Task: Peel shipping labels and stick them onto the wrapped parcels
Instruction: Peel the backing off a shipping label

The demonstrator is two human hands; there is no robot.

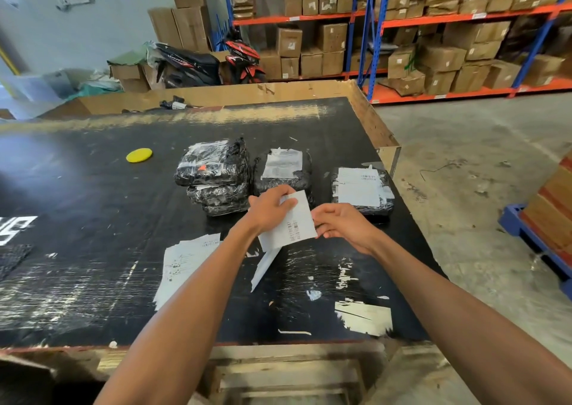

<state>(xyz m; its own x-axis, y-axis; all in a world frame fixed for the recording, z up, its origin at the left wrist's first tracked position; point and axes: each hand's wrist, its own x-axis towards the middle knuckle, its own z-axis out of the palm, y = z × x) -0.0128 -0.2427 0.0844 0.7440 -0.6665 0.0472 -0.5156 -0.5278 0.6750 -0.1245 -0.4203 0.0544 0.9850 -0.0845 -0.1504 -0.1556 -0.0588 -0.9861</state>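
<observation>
Label [289, 223] was held above table [93, 188], just short of parcels [283, 172]; left hand [268, 209] pinched its top-left edge, right hand [342, 223] pinched its right edge. Sheet sat between both hands, long axis tilted slightly, barcode near the lower right, backing strip hanging below

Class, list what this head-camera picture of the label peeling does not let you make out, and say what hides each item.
1. Print on the held label: too small to read, head view.
2. Left hand fingertips: behind the label.
3. Lower parcels in the left stack: covered by the top parcel.
4. Sheets on the table: partly covered by the left forearm.
5. Right hand grip: fingertips curled out of sight.
</observation>
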